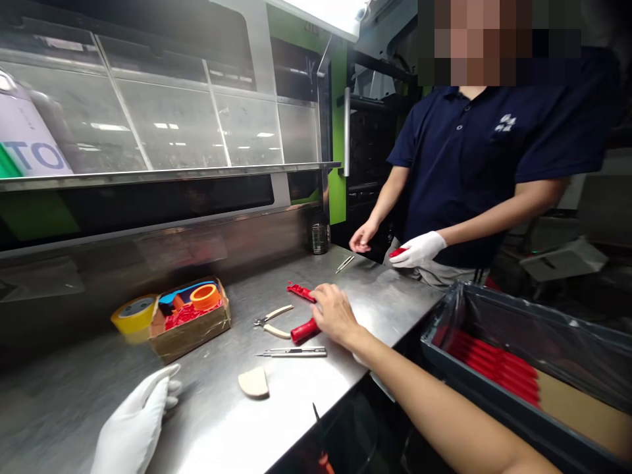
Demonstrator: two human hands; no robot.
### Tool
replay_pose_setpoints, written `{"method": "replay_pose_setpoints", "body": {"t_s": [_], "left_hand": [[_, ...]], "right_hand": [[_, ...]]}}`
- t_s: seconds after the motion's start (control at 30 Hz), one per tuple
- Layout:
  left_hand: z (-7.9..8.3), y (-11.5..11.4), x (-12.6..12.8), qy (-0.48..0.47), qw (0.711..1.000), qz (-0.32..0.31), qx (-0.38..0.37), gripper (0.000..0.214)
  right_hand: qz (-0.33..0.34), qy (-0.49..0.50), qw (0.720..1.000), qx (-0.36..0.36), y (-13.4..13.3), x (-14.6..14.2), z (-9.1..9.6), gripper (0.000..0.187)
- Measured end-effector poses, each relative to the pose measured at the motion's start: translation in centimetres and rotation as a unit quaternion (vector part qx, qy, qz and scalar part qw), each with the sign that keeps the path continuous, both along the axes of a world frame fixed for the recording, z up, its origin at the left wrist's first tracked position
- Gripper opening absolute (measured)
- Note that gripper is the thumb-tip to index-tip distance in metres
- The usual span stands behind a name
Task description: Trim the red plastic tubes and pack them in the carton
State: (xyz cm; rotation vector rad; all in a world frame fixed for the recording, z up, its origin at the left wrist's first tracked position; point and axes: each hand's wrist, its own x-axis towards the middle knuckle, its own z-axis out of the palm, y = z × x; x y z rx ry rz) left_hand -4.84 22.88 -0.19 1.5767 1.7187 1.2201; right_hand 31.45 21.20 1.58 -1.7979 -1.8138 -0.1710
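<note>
While the bare right hand lies across the middle of the frame, its fingertips are at a frayed red piece, with a red tube just below; whether its grip is closed on either, I cannot tell. Both lie near the frame's centre on the metal surface, beside pale-handled pliers. At lower left, the gloved left hand is loosely open. Purple letters on a container at upper left read "TO"; the white mark on the co-worker's navy shirt, upper right, is too small to read.
</note>
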Motion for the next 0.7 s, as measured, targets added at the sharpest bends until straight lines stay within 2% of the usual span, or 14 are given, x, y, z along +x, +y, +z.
{"method": "replay_pose_setpoints", "body": {"t_s": [0.1, 0.17, 0.27, 0.4, 0.57, 0.63, 0.7], "left_hand": [[0.2, -0.2, 0.0, -0.018, 0.999, -0.014, -0.038, 0.05], [0.2, -0.2, -0.1, -0.022, 0.999, -0.013, -0.037, 0.05], [0.0, -0.1, -0.2, -0.031, 0.999, -0.016, -0.035, 0.05], [-0.3, -0.2, -0.1, -0.035, 0.999, -0.019, -0.03, 0.052], [-0.5, -0.2, -0.4, -0.031, 0.999, -0.026, -0.017, 0.054], [0.0, -0.3, -0.5, -0.028, 0.999, -0.025, -0.011, 0.057], [1.1, -0.9, -0.1, -0.018, 1.0, -0.023, -0.002, 0.057]], "right_hand": [[-0.04, 0.007, 0.998, -0.046, 1.6, 1.9, -0.1, 0.028], [-0.024, 0.013, 0.996, -0.085, 1.9, 2.2, -0.2, 0.026], [0.057, 0.025, 0.988, -0.144, 1.3, 2.1, -0.3, 0.027], [0.171, 0.044, 0.962, -0.208, 0.0, 1.6, -0.2, 0.027], [0.193, 0.076, 0.951, -0.232, -0.3, 0.8, 0.0, 0.025], [0.184, 0.095, 0.952, -0.226, -0.4, 0.5, 0.4, 0.025], [0.183, 0.118, 0.951, -0.219, -0.9, 0.2, 1.1, 0.028]]}}
